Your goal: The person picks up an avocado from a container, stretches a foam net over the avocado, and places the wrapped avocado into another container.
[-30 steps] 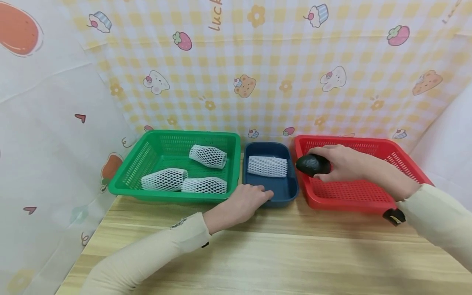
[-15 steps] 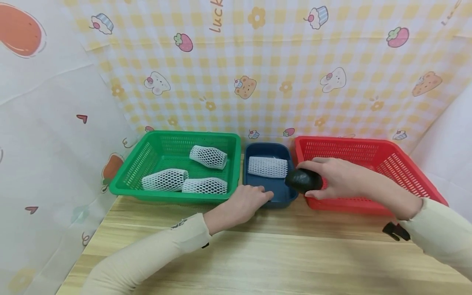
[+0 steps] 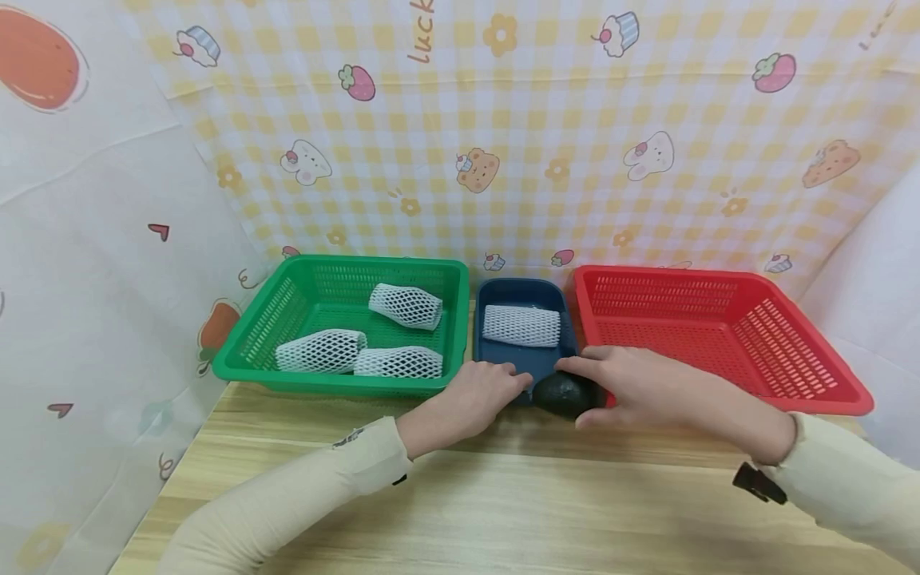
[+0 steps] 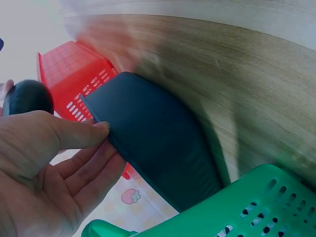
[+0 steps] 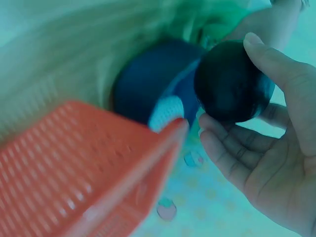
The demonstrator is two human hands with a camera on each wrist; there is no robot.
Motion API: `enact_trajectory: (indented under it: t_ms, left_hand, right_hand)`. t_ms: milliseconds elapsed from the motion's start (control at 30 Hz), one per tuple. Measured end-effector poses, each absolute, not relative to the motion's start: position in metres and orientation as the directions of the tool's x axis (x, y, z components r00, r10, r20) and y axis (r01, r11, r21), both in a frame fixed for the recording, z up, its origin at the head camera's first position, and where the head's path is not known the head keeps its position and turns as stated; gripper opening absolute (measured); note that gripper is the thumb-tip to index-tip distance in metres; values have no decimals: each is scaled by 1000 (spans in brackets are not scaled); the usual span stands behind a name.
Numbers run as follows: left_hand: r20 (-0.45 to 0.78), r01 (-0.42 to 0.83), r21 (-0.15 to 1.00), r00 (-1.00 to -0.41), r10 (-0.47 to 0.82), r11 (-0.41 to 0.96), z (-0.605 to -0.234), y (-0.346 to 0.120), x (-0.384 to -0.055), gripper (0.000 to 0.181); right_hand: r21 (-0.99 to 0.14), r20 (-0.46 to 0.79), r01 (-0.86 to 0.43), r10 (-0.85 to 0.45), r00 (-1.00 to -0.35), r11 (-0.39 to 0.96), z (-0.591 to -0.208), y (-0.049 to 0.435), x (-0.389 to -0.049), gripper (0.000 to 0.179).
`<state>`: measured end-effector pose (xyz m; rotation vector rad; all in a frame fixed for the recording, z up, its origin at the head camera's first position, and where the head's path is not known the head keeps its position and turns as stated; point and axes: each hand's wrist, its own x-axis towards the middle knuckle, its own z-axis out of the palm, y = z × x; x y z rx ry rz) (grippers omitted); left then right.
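Note:
My right hand grips a dark avocado between thumb and fingers, above the front right corner of a dark blue bin. The right wrist view shows the avocado from its rounded end. My left hand pinches the bin's front rim; in the left wrist view its thumb lies on the outer wall of the blue bin, with the other fingers behind the rim. A white foam net sleeve lies inside the bin, at the back.
On the left stands a green basket with three foam-netted pieces; whether the nets hold anything is hard to tell. A red basket stands on the right. Behind hangs a checked cloth; the wooden table extends in front.
My right hand has carried the avocado from over the red basket leftward and toward me, to the blue bin's front corner. The left hand stays on the bin's rim.

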<state>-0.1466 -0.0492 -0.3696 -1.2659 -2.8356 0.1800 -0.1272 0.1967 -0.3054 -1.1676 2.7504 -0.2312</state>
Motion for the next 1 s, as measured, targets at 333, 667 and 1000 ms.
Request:
enact_trajectory:
  t_ms: [333, 667, 1000]
  left_hand:
    - [-26, 744, -116, -665, 747, 658, -369, -50, -146, 33]
    - [-31, 748, -124, -659, 751, 652, -370, -50, -145, 31]
    - [-31, 750, -126, -657, 753, 649, -370, -51, -145, 32]
  right_hand:
    - [-241, -126, -699, -736, -665, 673, -339, 183, -112, 73]
    - [-255, -204, -702, -746, -634, 665, -366, 177, -109, 66]
    - [-273, -203, -694, -745, -635, 666, -368, 172, -110, 62]
